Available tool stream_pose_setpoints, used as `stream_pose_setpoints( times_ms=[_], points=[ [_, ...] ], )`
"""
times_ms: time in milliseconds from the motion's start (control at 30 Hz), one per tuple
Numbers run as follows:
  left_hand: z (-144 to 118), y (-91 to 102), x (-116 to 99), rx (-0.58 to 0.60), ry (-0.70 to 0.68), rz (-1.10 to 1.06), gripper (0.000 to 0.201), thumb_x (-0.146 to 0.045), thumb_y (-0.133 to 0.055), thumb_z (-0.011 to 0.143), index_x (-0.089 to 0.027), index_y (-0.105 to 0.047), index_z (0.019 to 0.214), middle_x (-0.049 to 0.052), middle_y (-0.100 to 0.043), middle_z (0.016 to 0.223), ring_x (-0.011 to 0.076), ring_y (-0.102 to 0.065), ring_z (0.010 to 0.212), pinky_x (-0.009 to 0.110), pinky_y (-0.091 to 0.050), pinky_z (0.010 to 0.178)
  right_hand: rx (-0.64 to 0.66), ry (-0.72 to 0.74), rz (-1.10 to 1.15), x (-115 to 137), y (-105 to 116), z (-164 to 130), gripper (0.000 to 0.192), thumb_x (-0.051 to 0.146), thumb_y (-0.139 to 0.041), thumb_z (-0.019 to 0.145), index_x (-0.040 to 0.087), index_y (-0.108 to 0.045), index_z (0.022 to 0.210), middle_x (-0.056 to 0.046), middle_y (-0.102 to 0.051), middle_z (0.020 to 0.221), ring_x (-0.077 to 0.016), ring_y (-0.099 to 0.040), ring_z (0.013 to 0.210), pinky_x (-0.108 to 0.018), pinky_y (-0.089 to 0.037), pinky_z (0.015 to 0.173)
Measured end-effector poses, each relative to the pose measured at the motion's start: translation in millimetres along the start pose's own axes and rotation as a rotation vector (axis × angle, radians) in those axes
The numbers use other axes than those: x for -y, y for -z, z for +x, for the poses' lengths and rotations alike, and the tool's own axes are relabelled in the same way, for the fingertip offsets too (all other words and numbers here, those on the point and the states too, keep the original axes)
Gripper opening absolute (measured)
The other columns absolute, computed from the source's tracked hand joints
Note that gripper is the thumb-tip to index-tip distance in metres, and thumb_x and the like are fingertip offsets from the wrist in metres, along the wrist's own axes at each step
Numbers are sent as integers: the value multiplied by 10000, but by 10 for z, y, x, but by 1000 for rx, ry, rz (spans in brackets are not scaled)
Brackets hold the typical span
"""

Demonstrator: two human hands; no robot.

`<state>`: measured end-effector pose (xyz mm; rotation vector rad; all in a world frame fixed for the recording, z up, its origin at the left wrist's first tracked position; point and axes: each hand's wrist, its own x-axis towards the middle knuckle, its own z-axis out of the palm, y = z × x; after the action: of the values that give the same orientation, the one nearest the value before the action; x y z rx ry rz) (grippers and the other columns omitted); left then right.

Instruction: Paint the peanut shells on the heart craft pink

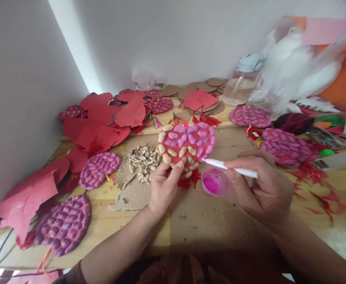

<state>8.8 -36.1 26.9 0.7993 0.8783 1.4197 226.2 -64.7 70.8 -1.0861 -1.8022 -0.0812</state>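
Honestly, no readable text, brand or number anywhere here. The nearest thing to a label is some dark marking on the white packet (319,103) lying over on the right, just below the plastic bag (291,63), and it's way too small and smeared to get a single letter out of. There's also a little dark patch at the near end of the pale strip (343,159) by the right edge, but whether that's print or something else, can't tell.
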Motion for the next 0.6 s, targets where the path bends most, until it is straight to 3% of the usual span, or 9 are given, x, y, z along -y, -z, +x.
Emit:
stream_pose_setpoints(
  times_ms=[200, 400, 600],
  points=[
    [3, 7, 15, -3, -11, 21, 265, -418, -927, 817, -224, -844, 978, 48, -845, 1042, 171, -796, 863, 291, -704, 747, -61, 15, -50, -15, 0, 17, 184, 179, -740, 924, 258, -720, 1088, -23, -746, 906, -236, -703, 894, -428, -510, 811],
    [7, 13, 11, -9, 2, 3, 303, -423, -938, 803, -220, -840, 1004, 59, -843, 1081, 193, -806, 904, 314, -710, 754, -17, 39, -23, -14, -9, 6, 195, 166, -749, 913, 255, -718, 1083, -22, -741, 894, -234, -697, 876, -433, -505, 794],
    [17, 8, -9, -43, 79, -85, 269, -407, -962, 773, -205, -826, 888, 29, -828, 926, 158, -794, 823, 256, -689, 714, -41, -15, 21, -41, -16, -35, 270, 145, -757, 902, 290, -730, 1129, -43, -741, 932, -270, -708, 934, -465, -543, 806]
  ],
)
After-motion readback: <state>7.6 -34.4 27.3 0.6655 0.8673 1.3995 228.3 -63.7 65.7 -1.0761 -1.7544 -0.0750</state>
